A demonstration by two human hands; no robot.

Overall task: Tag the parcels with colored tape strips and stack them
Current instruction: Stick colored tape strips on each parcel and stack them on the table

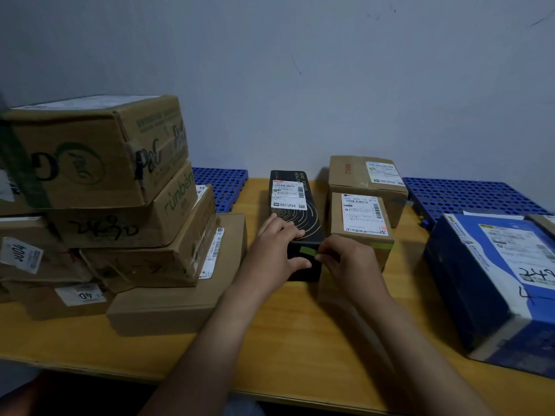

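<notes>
A long black box (292, 202) with a white shipping label lies on the wooden table (300, 340) in the middle. A green tape strip (307, 251) sits on its near end face. My left hand (277, 247) grips the box's near left corner, fingers over the top and thumb on the end face. My right hand (345, 259) pinches the right end of the strip against the box. Right of it stands a small brown parcel (362, 223) with a green strip (381, 245) on its front edge.
A stack of several brown cartons (105, 205) fills the left side, with a flat carton (180, 295) at its foot. Another brown parcel (366, 178) stands behind the small one. A blue and white box (495, 280) lies at the right. Blue perforated mats (468, 199) lie by the wall.
</notes>
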